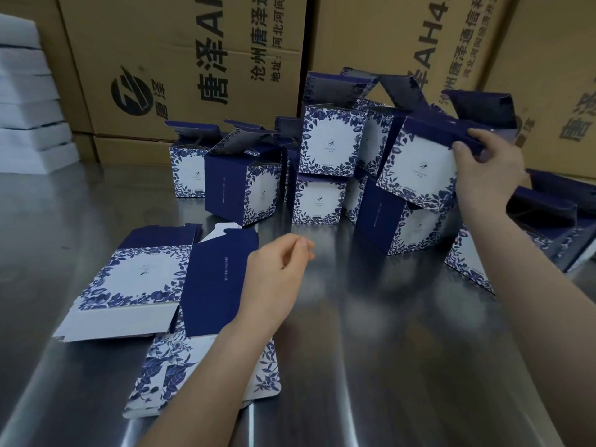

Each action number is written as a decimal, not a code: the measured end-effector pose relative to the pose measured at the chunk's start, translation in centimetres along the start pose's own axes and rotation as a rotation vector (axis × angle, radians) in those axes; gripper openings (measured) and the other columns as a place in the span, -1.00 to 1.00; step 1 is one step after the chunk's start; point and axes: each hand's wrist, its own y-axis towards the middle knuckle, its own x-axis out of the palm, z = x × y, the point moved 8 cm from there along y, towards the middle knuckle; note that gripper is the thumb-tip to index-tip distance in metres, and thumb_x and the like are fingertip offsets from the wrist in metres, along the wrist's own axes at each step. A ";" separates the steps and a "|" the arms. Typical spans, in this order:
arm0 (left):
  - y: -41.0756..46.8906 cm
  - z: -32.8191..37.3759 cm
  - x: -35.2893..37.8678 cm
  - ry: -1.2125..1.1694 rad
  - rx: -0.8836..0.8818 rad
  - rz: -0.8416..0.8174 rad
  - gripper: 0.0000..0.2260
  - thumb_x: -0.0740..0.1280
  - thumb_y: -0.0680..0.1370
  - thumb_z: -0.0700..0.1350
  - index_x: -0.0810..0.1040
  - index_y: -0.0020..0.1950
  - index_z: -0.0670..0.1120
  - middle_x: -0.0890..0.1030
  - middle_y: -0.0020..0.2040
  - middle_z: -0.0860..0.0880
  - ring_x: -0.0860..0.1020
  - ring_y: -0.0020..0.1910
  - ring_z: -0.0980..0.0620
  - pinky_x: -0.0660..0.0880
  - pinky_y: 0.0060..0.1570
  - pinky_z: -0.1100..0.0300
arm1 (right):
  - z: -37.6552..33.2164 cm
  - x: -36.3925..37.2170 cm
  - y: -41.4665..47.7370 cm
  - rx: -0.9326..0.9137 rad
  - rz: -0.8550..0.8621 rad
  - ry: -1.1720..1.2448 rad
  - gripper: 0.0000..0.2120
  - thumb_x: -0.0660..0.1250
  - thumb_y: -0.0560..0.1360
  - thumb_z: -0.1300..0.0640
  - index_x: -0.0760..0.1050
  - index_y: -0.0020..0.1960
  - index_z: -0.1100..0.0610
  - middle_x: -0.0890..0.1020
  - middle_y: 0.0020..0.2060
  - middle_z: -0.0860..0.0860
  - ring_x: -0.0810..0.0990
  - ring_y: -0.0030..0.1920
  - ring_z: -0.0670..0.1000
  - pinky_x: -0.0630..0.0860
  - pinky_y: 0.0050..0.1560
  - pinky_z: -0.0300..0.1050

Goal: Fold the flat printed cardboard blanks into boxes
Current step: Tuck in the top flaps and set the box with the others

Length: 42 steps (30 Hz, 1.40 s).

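Flat blue-and-white floral cardboard blanks point(135, 285) lie stacked at the near left of the steel table, and another blank point(167, 375) lies under my left forearm. My left hand point(277, 269) hovers beside the stack with fingers loosely curled, holding nothing. My right hand point(487, 169) grips the upper right corner of a folded box point(419, 166), which sits tilted on top of other folded boxes. Several folded boxes point(245, 188) with raised top flaps stand grouped at the back middle.
Large brown shipping cartons point(193, 59) wall off the back. White foam sheets point(29, 101) are stacked at the far left. More folded boxes point(548, 217) lie at the right edge. The steel table point(371, 350) reflects light in front of me.
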 end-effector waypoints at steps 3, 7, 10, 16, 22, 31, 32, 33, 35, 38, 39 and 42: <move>0.0 -0.2 0.1 0.018 0.010 -0.012 -0.73 0.24 0.63 -0.17 0.61 -0.18 0.11 0.67 -0.23 0.22 0.62 -0.20 0.24 0.53 -0.06 0.19 | -0.2 0.6 1.0 -0.004 -0.039 -0.130 -0.62 0.30 0.55 -0.04 0.52 0.34 -0.01 0.48 0.21 0.13 0.44 -0.03 0.01 0.31 0.10 -0.24; 0.1 -0.2 0.2 0.040 0.014 -0.021 -0.70 0.24 0.63 -0.17 0.58 -0.20 0.16 0.66 -0.26 0.25 0.61 -0.22 0.28 0.51 -0.10 0.26 | 0.3 1.7 2.3 -0.005 -0.098 -0.151 -0.61 0.27 0.55 -0.02 0.50 0.37 -0.03 0.54 0.22 0.09 0.58 0.05 0.22 0.49 0.20 0.04; 0.1 -0.4 0.3 0.050 0.004 -0.026 -0.70 0.24 0.63 -0.16 0.58 -0.20 0.17 0.66 -0.26 0.24 0.62 -0.23 0.23 0.52 -0.11 0.22 | 0.9 2.3 2.7 0.054 -0.125 -0.110 -0.60 0.27 0.55 -0.02 0.46 0.38 -0.09 0.52 0.26 0.03 0.62 0.04 0.24 0.54 0.15 0.19; 0.0 -0.6 0.6 0.054 -0.017 -0.046 -0.71 0.24 0.63 -0.14 0.59 -0.20 0.16 0.66 -0.26 0.24 0.62 -0.23 0.22 0.53 -0.12 0.19 | 1.4 2.4 3.4 0.074 -0.145 -0.097 -0.57 0.25 0.54 0.01 0.43 0.41 -0.08 0.58 0.20 0.10 0.59 0.16 0.18 0.54 0.17 0.20; 0.0 -0.7 0.7 0.064 -0.021 -0.060 -0.73 0.23 0.62 -0.12 0.59 -0.19 0.16 0.66 -0.24 0.25 0.62 -0.22 0.24 0.53 -0.13 0.23 | 2.3 2.0 3.8 0.098 -0.127 -0.079 -0.57 0.24 0.56 0.12 0.43 0.42 0.02 0.58 0.21 0.13 0.61 0.13 0.21 0.55 0.17 0.21; -0.1 -1.0 0.9 0.090 -0.030 -0.087 -0.76 0.23 0.61 -0.08 0.60 -0.17 0.17 0.66 -0.23 0.25 0.63 -0.20 0.11 0.54 -0.10 0.12 | 3.1 2.7 2.8 0.148 -0.249 -0.083 -0.46 0.15 0.63 0.12 0.12 0.59 0.03 0.44 0.38 0.14 0.57 0.08 0.15 0.44 0.02 -0.03; 0.0 -1.0 0.9 0.093 -0.033 -0.090 -0.76 0.23 0.61 -0.07 0.59 -0.17 0.18 0.66 -0.23 0.25 0.63 -0.19 0.09 0.55 -0.10 0.11 | 3.5 3.0 2.5 0.185 -0.293 -0.065 -0.43 0.14 0.63 0.12 0.06 0.60 -0.01 0.36 0.46 0.12 0.58 -0.06 0.12 0.43 -0.10 -0.04; 0.0 -1.1 1.0 0.096 -0.035 -0.093 -0.76 0.23 0.61 -0.07 0.59 -0.17 0.18 0.66 -0.23 0.25 0.63 -0.19 0.09 0.55 -0.09 0.11 | 3.9 3.1 2.1 0.216 -0.328 -0.055 -0.41 0.14 0.63 0.12 0.01 0.60 -0.04 0.28 0.51 0.11 0.56 -0.20 0.11 0.41 -0.21 -0.05; 0.0 -1.2 1.0 0.100 -0.036 -0.099 -0.77 0.23 0.61 -0.06 0.59 -0.17 0.18 0.66 -0.22 0.24 0.63 -0.19 0.08 0.55 -0.09 0.11 | 4.3 3.2 1.3 0.213 -0.354 -0.070 -0.39 0.15 0.63 0.15 -0.01 0.60 -0.05 0.28 0.51 0.13 0.53 -0.27 0.15 0.37 -0.29 -0.06; -0.1 -1.2 1.2 0.103 -0.037 -0.103 -0.77 0.23 0.61 -0.06 0.59 -0.16 0.18 0.66 -0.22 0.25 0.62 -0.20 0.12 0.54 -0.11 0.14 | 4.4 3.0 -0.1 0.186 -0.321 -0.059 -0.40 0.16 0.61 0.18 0.06 0.59 -0.01 0.43 0.36 0.17 0.42 -0.35 0.00 0.33 -0.33 -0.09; -0.1 -1.3 1.2 0.107 -0.040 -0.105 -0.77 0.23 0.61 -0.06 0.60 -0.16 0.18 0.66 -0.22 0.26 0.62 -0.21 0.13 0.53 -0.12 0.16 | 4.4 2.9 -0.5 0.190 -0.303 -0.046 -0.42 0.17 0.60 0.19 0.09 0.58 0.01 0.43 0.34 0.17 0.44 -0.32 -0.02 0.36 -0.28 -0.06; -0.1 -1.4 1.2 0.118 -0.049 -0.111 -0.78 0.24 0.61 -0.06 0.61 -0.15 0.17 0.66 -0.21 0.26 0.63 -0.20 0.15 0.54 -0.12 0.19 | 4.3 2.7 -1.9 0.208 -0.269 -0.014 -0.47 0.20 0.57 0.21 0.20 0.52 0.05 0.39 0.32 0.17 0.53 0.04 0.15 0.44 0.00 0.06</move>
